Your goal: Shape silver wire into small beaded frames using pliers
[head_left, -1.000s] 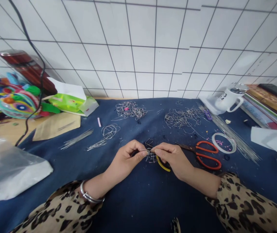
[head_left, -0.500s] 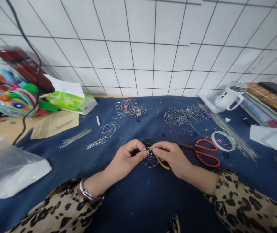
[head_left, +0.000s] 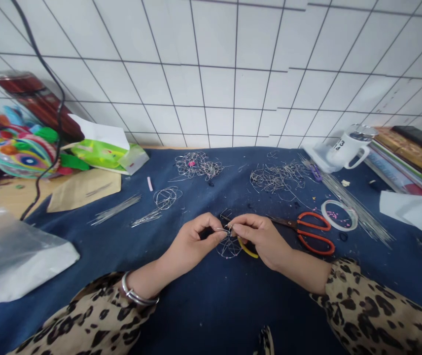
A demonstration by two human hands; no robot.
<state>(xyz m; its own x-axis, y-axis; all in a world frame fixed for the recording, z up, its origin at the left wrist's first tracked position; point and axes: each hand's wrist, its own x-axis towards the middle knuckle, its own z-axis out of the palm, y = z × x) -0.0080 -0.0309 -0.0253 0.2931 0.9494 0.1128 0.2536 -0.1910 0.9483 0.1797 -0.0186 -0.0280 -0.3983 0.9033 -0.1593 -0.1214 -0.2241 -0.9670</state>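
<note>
Two hands: both mine. Left hand and right hand have their fingertips pinched shut on the same little wire form, meeting right at its top edge.
Where the wire form is: between my two hands, just above the blue-clothed table. It hangs down from the pinch like a small round web.
Under the right hand: a yellow handle (pliers I think, mostly hidden). Can't tell if my palm is actually gripping it or it's just lying there.
How I'd do this bit well: looks to me like a twist at the joint. So pinch close to the crossing, turn with one hand while the other only steadies, and go gently so the thin loops don't kink or spring out of shape.
Watch out for: loose wire ends right by the fingertips, since thin wire pokes.
Close by: orange scissors just right of my right hand, tape roll beyond them, wire tangles further back, and straight wires off to the left.
Writing: the white mug at back right shows "13" in black, with another character below it I can't make out. The print on the green tissue pack is too small to read.
</note>
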